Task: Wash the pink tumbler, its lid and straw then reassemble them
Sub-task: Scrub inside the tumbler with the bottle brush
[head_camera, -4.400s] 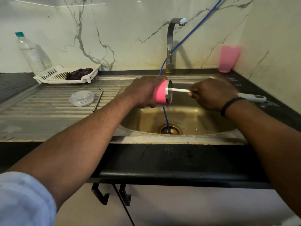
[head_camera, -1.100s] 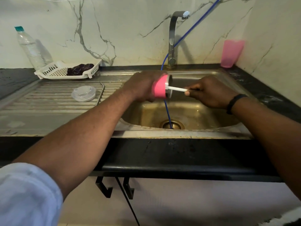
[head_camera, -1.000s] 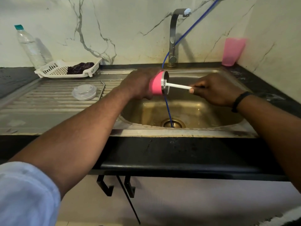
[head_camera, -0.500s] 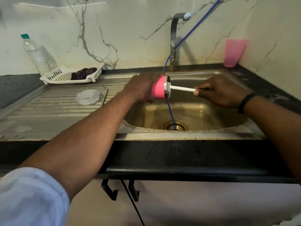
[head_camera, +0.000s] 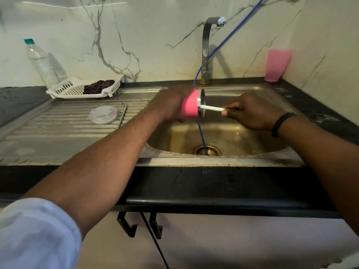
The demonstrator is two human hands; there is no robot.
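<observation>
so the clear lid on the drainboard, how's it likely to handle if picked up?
The clear lid looks like thin transparent plastic, so probably light and fairly stiff. It lies flat on the ribbed drainboard, so it should not roll, though it might skate if pushed along the ribs. Its low, smooth rim, possibly wet, may be slippery to pinch.

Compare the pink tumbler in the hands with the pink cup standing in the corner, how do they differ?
The pink tumbler lies on its side over the sink, gripped by the left hand; the pink cup stands upright on the counter by the wall, untouched. The tumbler shows a metal rim and a white brush handle poking in, held by the right hand; the cup is plain translucent plastic. Both are pink.
</observation>
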